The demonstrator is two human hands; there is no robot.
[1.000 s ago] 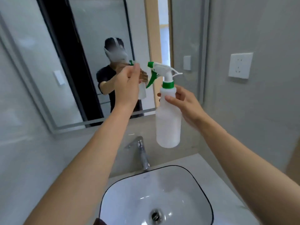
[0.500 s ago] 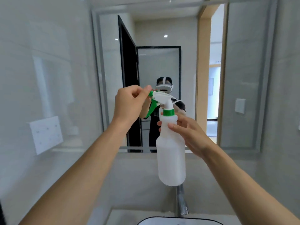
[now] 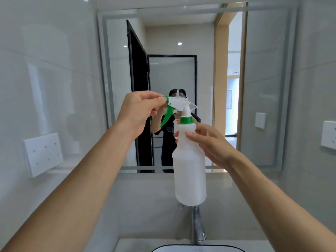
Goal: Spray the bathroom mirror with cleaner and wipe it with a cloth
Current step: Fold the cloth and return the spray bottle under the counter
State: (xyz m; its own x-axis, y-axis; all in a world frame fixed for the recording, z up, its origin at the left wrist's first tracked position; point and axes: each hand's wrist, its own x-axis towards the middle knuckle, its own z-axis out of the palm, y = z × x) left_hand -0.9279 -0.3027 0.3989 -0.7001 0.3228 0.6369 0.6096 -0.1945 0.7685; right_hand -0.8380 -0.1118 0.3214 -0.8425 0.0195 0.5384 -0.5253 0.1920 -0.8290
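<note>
Risk is a misdirected spray: the left hand (image 3: 138,110) pinches the green nozzle tip (image 3: 166,99) of the spray bottle (image 3: 190,170), held upright before the mirror (image 3: 263,88) by the right hand (image 3: 209,142) closed near its neck, so overturning could loosen the nozzle or wet the fingers.

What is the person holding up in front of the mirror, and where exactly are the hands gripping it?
A translucent white plastic spray bottle. The right hand grips its shoulder, just below the green collar; the left hand pinches the green nozzle tip.
</note>
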